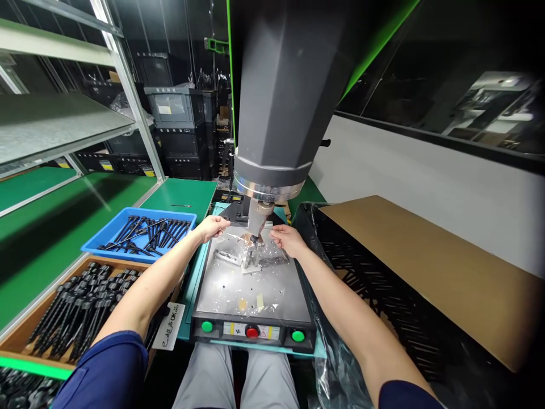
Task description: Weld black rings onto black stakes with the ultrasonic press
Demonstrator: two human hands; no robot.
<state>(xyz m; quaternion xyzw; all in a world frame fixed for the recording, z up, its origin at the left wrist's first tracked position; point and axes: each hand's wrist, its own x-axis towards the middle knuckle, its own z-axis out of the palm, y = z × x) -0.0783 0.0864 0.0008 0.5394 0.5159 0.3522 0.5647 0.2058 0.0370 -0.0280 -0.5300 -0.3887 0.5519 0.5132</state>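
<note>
A grey press head with a metal horn (258, 216) points down over a metal base plate (251, 295). Under the horn's tip sits a small metal fixture (252, 261), with a small black part (254, 240) at its top. My left hand (215, 227) is at the plate's back left, its fingers pinched together; what they hold, if anything, is too small to make out. To the right of the horn, my right hand (284, 237) is closed at the fingertips, and anything between them is too small to tell.
At the left are a blue tray (96, 241) of black rods and an orange-brown tray (15, 341) of more black parts. Green buttons (206, 326) and a red button (252, 332) line the machine's front. Cardboard (426, 261) and plastic wrap lie at the right.
</note>
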